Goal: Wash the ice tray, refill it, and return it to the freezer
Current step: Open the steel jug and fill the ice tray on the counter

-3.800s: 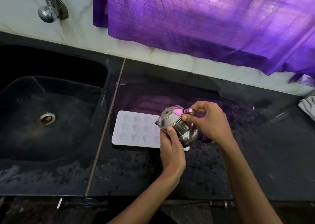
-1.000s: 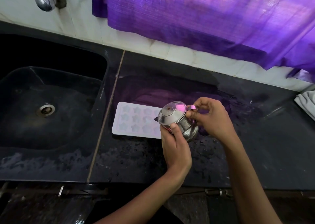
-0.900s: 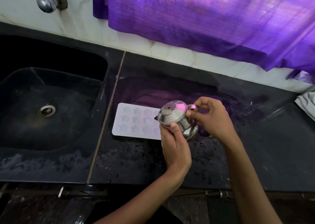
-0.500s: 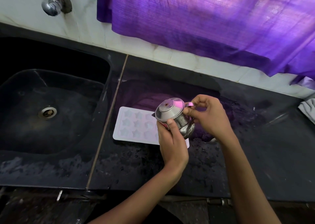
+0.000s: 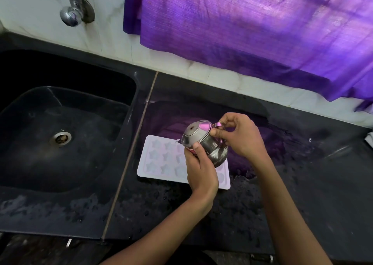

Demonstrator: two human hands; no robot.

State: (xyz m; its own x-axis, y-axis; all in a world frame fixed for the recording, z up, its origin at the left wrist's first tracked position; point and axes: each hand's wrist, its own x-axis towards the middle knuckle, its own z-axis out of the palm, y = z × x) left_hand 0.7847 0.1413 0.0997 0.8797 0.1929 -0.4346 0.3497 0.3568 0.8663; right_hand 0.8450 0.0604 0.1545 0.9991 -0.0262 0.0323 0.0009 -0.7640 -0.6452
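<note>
A pale ice tray (image 5: 161,159) with star-shaped cells lies flat on the wet black counter (image 5: 302,184), just right of the sink. Over its right half I hold a small lidded steel kettle (image 5: 201,141), tilted to the left with its spout over the cells. My left hand (image 5: 201,172) grips the kettle's body from below. My right hand (image 5: 240,137) pinches the kettle's handle at the back. The hands and kettle hide the tray's right cells.
A black sink (image 5: 60,139) with a steel drain (image 5: 61,138) fills the left side. A chrome tap (image 5: 73,12) juts from the white wall above it. A purple curtain (image 5: 252,26) hangs over the counter's back edge. A pale cloth (image 5: 369,140) shows at the right edge.
The kettle has shifted slightly up and left over the tray, both hands still holding it. The tray has not moved; the view has shifted a little.
</note>
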